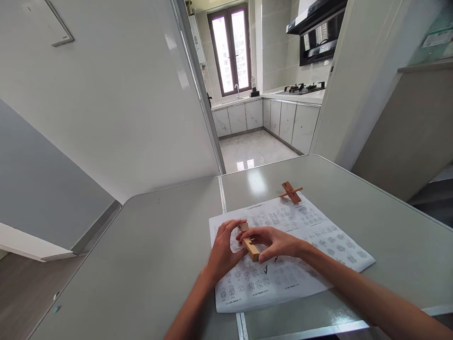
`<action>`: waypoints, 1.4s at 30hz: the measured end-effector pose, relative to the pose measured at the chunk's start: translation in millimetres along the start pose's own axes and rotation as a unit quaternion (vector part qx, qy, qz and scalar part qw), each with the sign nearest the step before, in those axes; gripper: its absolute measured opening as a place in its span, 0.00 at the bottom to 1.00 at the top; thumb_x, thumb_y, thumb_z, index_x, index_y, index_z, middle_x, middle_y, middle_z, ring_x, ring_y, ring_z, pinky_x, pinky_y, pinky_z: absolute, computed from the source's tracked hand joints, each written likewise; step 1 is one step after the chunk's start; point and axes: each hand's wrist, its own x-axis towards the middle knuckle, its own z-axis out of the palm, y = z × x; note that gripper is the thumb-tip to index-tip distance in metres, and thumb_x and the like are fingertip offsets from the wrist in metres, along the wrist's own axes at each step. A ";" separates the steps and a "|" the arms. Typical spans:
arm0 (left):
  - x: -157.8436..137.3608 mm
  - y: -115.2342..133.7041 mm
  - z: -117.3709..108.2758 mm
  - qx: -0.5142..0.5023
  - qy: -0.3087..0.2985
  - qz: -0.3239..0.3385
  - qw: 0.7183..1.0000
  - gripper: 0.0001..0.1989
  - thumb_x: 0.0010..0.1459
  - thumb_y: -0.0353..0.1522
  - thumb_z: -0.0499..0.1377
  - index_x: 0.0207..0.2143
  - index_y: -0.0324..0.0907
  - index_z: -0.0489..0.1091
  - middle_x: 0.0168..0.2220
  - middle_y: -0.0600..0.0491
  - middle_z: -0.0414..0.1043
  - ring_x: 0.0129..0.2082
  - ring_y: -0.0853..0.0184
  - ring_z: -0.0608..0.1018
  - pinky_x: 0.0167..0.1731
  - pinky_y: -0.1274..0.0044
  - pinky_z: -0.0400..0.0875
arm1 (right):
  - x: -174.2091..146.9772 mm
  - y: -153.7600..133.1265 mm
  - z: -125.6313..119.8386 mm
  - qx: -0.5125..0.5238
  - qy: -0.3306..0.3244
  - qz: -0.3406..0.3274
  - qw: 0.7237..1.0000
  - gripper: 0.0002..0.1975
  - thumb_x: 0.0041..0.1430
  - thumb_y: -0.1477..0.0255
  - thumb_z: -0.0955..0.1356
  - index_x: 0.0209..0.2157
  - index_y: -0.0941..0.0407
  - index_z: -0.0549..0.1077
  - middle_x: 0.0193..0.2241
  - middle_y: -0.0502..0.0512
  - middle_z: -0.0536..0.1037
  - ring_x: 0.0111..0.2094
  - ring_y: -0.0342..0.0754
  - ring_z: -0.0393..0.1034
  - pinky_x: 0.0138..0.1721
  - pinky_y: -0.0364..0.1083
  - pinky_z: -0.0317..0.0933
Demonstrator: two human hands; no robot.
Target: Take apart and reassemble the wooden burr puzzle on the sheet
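Observation:
My left hand [225, 245] and my right hand [274, 242] meet over a printed sheet [258, 288]. Between them is a notched wooden puzzle piece [252, 250], a pale bar gripped by the fingers of both. A small wooden block end [244, 227] shows just beyond it, by the left fingertips; whether it joins the bar I cannot tell. The fingers partly hide both pieces. Rows of small diagrams and fine text cover the sheet. On its far edge rests a reddish-brown wooden piece [291, 192] with a thin stick crossing it.
The grey table [170, 255] has a metal seam running under the sheet and a metal-edged rim. A white wall panel [141, 94] stands beyond its left side. Through a doorway I see a kitchen with cabinets [244, 117], a gas stove [303, 88] and a window [230, 49].

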 end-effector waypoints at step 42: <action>13.3 15.5 -4.4 -0.400 -0.020 -0.263 0.877 0.26 0.62 0.46 0.65 0.55 0.40 0.70 0.38 0.48 0.77 0.29 0.68 0.74 0.35 0.73 0.69 | -3.3 -0.5 -2.6 0.003 0.176 -0.039 0.984 0.34 0.64 0.62 0.72 0.69 0.47 0.61 0.45 0.54 0.81 0.45 0.50 0.74 0.54 0.58 0.65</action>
